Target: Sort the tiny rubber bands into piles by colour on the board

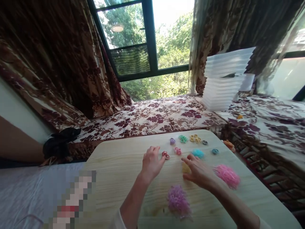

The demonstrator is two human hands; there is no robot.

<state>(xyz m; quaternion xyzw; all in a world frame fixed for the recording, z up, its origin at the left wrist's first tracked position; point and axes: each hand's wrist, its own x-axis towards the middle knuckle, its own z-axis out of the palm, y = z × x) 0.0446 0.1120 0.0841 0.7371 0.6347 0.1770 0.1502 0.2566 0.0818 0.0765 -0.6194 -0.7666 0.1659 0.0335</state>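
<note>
My left hand [152,163] is over the middle of the pale wooden table [114,168], its thumb apart from the fingers. Close to that thumb lies a small cluster of red rings [165,155]; I see nothing held. Farther right, my right hand [200,171] hovers with fingers spread around a yellow patch of material [186,167], partly hidden by the hand. Just beyond its fingers sits a light-blue heap [197,153]. A cluster of pink rings [177,151] lies between the hands, a little farther back.
Purple strands [179,202] and pink strands [227,176] lie in loose heaps. Along the back are purple rings [172,141], green rings [183,139], yellow rings [195,138], a dark ring cluster [204,142] and teal rings [215,151]. A white foam stack [221,82] stands on the window ledge.
</note>
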